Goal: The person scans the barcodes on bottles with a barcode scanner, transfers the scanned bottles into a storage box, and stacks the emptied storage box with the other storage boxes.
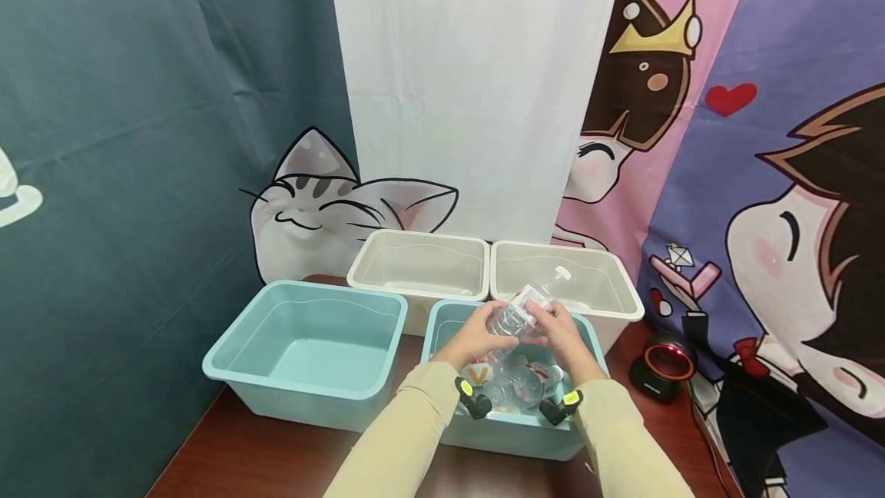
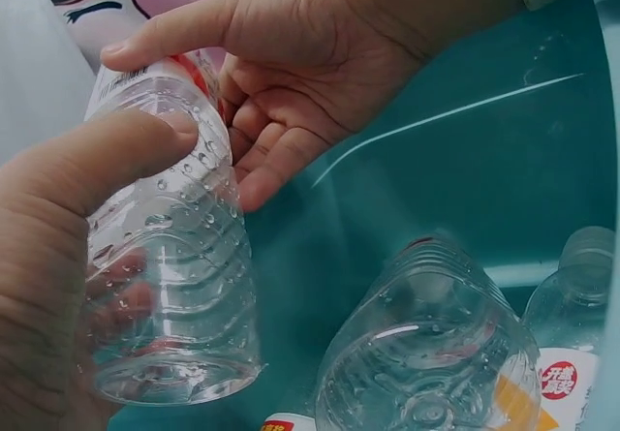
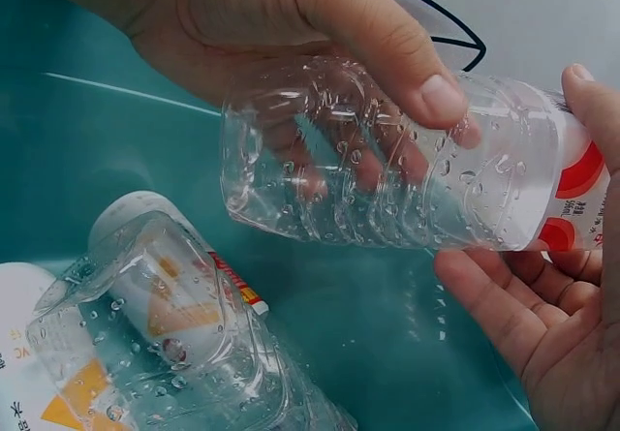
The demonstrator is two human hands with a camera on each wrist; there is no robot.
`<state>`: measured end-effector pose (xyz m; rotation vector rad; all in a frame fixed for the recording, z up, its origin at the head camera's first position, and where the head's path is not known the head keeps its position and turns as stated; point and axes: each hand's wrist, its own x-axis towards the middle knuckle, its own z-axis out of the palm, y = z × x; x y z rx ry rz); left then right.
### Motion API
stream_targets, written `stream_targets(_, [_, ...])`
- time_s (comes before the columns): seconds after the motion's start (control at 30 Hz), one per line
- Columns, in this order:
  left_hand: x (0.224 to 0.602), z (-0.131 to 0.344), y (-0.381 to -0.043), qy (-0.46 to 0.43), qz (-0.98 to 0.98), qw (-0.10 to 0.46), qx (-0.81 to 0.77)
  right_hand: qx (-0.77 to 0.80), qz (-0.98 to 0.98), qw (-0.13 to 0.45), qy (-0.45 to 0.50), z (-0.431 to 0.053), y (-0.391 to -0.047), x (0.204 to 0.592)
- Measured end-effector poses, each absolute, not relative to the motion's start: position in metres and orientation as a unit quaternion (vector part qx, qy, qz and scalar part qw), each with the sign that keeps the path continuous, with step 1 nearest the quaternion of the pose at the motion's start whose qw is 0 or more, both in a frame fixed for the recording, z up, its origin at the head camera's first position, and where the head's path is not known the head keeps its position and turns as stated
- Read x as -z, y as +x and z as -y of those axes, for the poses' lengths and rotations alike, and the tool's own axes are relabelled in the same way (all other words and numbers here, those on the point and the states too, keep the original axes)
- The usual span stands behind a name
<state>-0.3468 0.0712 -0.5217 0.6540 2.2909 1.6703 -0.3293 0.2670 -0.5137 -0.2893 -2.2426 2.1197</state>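
A clear plastic bottle (image 1: 510, 319) with a white cap and a red-and-white label is held tilted over the right blue bin (image 1: 512, 440). My left hand (image 1: 477, 336) grips its lower part, thumb on the ribbed side and fingers behind. Around the labelled part, my right hand (image 1: 558, 330) holds it with thumb and fingers. Water droplets cling to the bottle's wall, and no liquid shows in it. Below both hands, more clear bottles (image 2: 426, 354) lie in the bin, one with a white and orange label (image 1: 475, 373).
To the left stands another blue bin (image 1: 304, 394). Two off-white bins (image 1: 418, 244) (image 1: 567, 252) stand side by side behind. A black device with a red ring (image 1: 665, 363) sits at the right on the brown table (image 1: 242, 452). A printed curtain (image 1: 477, 98) hangs behind.
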Motion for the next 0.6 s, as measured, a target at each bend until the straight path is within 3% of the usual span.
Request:
stream_targets(0.23, [0.524,-0.0722,-0.3479,0.234,-0.82,0.087,-0.515,-0.672,0.734,0.018,-0.097,-0.2684,-0.3286,0.5134])
stream_targets(0.6, [0.5222,-0.071,-0.3464,0.236,-0.825,0.091,-0.506,-0.664,0.741,0.023,-0.098,-0.2677,-0.3287,0.5142])
